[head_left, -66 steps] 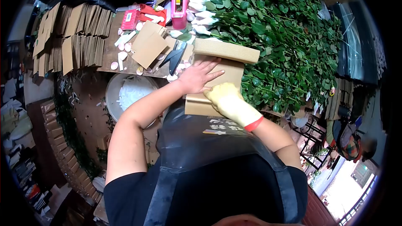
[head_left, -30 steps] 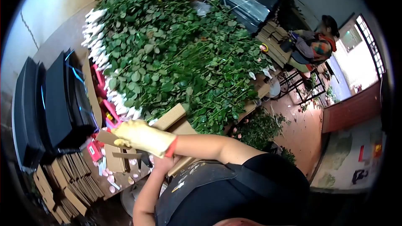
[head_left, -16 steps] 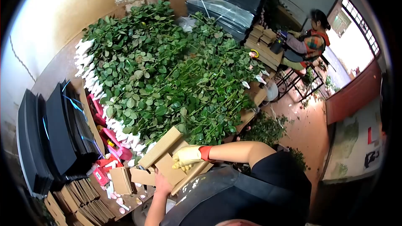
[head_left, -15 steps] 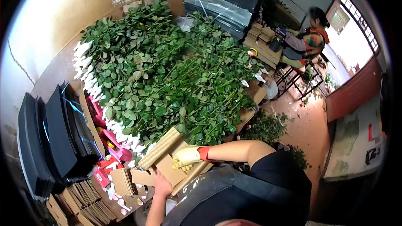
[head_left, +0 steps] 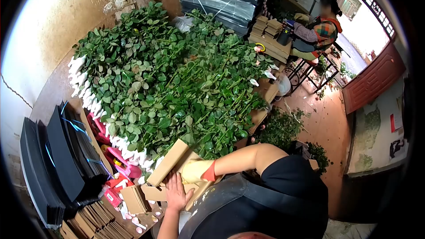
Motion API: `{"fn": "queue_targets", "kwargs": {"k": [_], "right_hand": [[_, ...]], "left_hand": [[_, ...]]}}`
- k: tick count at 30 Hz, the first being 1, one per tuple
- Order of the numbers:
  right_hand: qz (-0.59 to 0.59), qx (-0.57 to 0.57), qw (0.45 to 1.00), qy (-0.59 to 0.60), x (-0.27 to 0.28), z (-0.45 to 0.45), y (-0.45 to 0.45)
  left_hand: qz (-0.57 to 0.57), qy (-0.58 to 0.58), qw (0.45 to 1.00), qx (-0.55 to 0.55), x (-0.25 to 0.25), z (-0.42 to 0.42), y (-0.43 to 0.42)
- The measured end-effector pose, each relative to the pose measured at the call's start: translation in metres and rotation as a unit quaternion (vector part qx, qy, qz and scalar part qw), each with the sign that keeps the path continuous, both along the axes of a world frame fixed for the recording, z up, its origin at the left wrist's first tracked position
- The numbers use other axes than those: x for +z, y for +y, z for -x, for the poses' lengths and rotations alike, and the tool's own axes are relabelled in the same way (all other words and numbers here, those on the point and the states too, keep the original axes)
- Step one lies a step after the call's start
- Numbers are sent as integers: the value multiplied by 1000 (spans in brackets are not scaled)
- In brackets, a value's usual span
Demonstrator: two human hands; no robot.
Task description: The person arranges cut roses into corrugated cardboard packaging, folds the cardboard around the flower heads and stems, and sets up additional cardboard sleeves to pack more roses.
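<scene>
A piece of folded brown cardboard (head_left: 169,163) lies in front of me at the near edge of the leaf pile, with one flap raised. My left hand (head_left: 177,192), bare, rests flat on it with the fingers stretched out and the thumb apart. My right hand (head_left: 195,171) wears a yellow glove with a red cuff and presses against the cardboard's inner side. Its fingers are blurred and partly hidden. A small stack of cardboard pieces (head_left: 134,199) stands left of my left hand.
Leafy stems (head_left: 177,88) with white-wrapped heads (head_left: 86,88) cover the table. At left stand black sheets (head_left: 66,146), pink plastic items (head_left: 124,163) and stacked cardboard strips (head_left: 99,221). A co-worker (head_left: 325,31) sits at the far right beside a cardboard stack (head_left: 270,46).
My left hand has shifted from gripping the cardboard's lower edge to lying flat on it. The ribbed flap now shows a smooth face. The view has shifted slightly.
</scene>
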State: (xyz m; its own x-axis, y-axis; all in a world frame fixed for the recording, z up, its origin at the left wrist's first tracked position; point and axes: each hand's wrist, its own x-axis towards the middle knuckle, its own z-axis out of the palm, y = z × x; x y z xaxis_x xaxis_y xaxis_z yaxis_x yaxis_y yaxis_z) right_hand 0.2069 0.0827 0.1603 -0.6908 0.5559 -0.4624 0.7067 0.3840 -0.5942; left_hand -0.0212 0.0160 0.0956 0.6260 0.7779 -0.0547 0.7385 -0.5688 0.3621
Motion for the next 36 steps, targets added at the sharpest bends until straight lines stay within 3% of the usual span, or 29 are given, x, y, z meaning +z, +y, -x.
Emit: {"fn": "queue_targets", "kwargs": {"k": [5,11,13,14,15,16,17,18,19,20,21,22,23,24,27,29,30,32,36], "right_hand": [[-66,72,995,-35,12,8,-8],[-122,154,978,-66,34,4,-10],[-113,183,976,-17,38,-9,-2],[-128,210,967,72,22,-20,6],[58,125,984,112,64,-26,17],[139,77,969,191,80,-30,21],[86,28,948,304,93,-42,30],[156,2,944,290,103,-40,48],[115,-33,963,240,89,-40,62],[235,-116,918,299,76,-47,80],[217,-166,883,383,79,-45,101],[212,-260,895,295,121,-46,118],[93,-270,931,228,110,-49,136],[18,-277,957,87,103,-48,159],[-99,-299,945,86,79,-43,210],[-266,-231,934,65,9,-46,269],[-315,-175,930,-69,-1,-36,293],[-421,-147,879,-171,-54,-28,324],[-296,-36,916,-269,-14,-10,337]], "left_hand": [[67,0,998,12,6,-1,0],[21,43,999,-6,-1,0,-1],[4,50,999,-14,-3,-1,1],[-11,55,998,-17,-7,0,0],[-23,62,998,-16,-9,2,-3],[47,38,998,11,2,0,-3],[49,33,998,6,-3,0,-4],[54,30,998,11,-16,1,-6],[59,29,998,20,-20,4,-10],[-2,10,999,40,-7,0,-12],[-67,-7,996,53,4,-6,-11],[-81,-37,993,72,1,-5,-15],[-92,-52,991,80,2,-6,-18],[-96,-62,990,88,3,-6,-20],[-85,-92,986,108,8,-8,-21],[-76,-110,984,116,13,-9,-20],[-74,-120,983,117,16,-9,-19],[-70,-135,981,119,21,-11,-17],[-63,-140,979,132,26,-12,-17]]}}
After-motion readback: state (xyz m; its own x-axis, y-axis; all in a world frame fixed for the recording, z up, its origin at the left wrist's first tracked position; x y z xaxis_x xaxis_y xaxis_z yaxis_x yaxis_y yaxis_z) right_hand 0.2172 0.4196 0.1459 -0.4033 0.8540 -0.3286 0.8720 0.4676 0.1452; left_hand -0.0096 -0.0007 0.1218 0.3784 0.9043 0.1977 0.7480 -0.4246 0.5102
